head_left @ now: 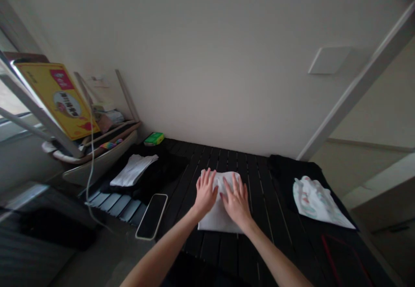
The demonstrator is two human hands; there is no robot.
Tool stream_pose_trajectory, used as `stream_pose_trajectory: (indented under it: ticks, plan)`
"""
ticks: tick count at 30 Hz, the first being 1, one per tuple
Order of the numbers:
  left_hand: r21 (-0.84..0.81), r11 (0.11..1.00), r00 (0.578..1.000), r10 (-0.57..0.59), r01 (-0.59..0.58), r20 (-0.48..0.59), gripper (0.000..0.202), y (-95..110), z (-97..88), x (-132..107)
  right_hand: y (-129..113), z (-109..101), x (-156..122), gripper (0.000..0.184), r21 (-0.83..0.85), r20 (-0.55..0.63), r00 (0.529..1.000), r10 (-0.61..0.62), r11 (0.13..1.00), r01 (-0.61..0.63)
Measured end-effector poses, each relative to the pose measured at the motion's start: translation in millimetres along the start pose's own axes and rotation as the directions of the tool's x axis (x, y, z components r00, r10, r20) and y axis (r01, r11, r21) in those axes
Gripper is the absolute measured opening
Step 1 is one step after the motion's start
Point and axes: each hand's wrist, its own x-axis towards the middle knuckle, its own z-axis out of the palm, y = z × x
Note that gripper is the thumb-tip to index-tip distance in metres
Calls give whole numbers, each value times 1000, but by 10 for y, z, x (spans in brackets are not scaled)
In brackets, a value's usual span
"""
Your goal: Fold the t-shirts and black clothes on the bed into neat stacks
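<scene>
the rectangular, folded white cloth (215, 215) lies on the black slatted table (184, 196), to the right of the black-screened phone with a pale rim (151, 216). its longer axis seems to run away from you, along the slats. your left hand (205, 194) rests palm-down over its far left part and your right hand (237, 198) over its far right part, so the fabric is directly beneath both and neither is clearly nearer. your fingers are stretched out and spread, flat on the fabric, with no pinch visible; the near edge is uncovered. beyond the phone, a smaller folded white cloth (134, 170) lies on dark fabric (165, 166); well to the phone's right sits a crumpled white patterned garment (316, 202)
</scene>
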Motion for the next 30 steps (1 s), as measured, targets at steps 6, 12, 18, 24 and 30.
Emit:
stream_pose_trajectory:
  ticks: [6, 12, 18, 24, 30]
  plan:
    - [128, 991, 990, -67, 50, 128, 54, -105, 394, -435, 66, 546, -338, 54, 6, 151, 977, 149, 988, -152]
    - [196, 947, 966, -257, 256, -20, 55, -28, 362, -453, 67, 488, -293, 53, -40, 60, 931, 359, 933, -358]
    - [160, 959, 969, -242, 232, 43, 47, 160, 375, -618, 138, 368, -427, 46, 77, 127, 953, 275, 955, -286]
    - [-74, 994, 984, -71, 84, 161, 56, 691, 443, -593, 436, 46, -532, 58, 98, 77, 960, 269, 956, -276]
    - [-405, 910, 983, 146, -87, 115, 57, 1569, 667, -26, 1110, -792, -294, 56, -169, -106, 947, 302, 933, -317]
